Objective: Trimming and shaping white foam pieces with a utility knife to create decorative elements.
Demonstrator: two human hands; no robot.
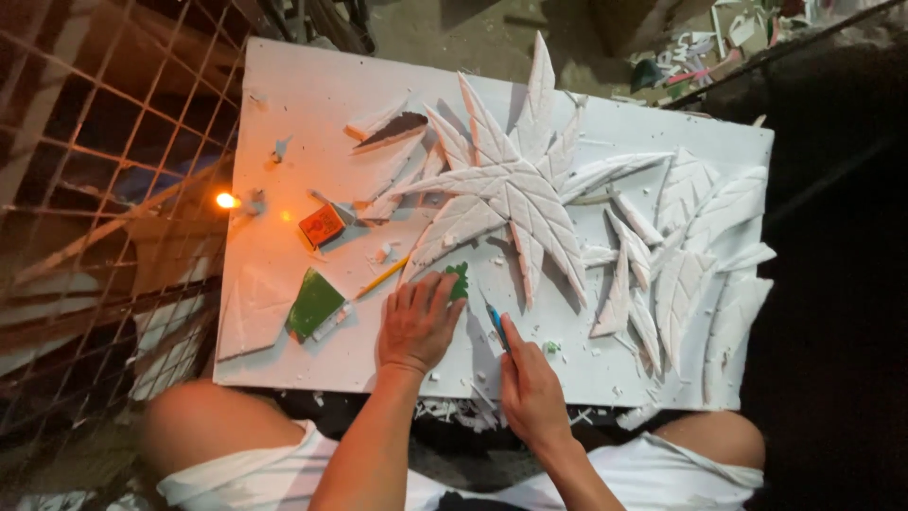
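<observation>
Closest in: two bare knees w/ white shorts, the person sitting right up against the white foam board (303, 104), which lies across the lap area. Scraps of white shavings litter the near edge.

Two hands on the job. Left hand (418, 322) flat, fingers spread and pressed down on the board, w/ a small green piece (460, 280) poking out past the fingertips – pinned under them, not gripped in a fist. Right hand (532, 393) closed round a blue-handled cutter (497, 325), pencil-style hold, tip pointing up-left toward the board just right of the left hand. Can't see the blade tip touching for sure.

Above the hands: one big carved star-shaped leaf (515, 185) in relief, seven or so pointed lobes, veins cut in. To the right, a cluster of feather-type leaves (686, 274) – I count approx five or six, some overlap so hard to say.

Left part of the board: one yellow pencil (383, 277) lying diagonal, just beside the left hand. One green sheet (314, 303), angular, near the lower left. One small orange-red box (323, 225) further up. One lit flame (226, 200) at the board's left edge, glowing orange on the foam.

Wire mesh (104, 170) off to the left; debris pile top right.
</observation>
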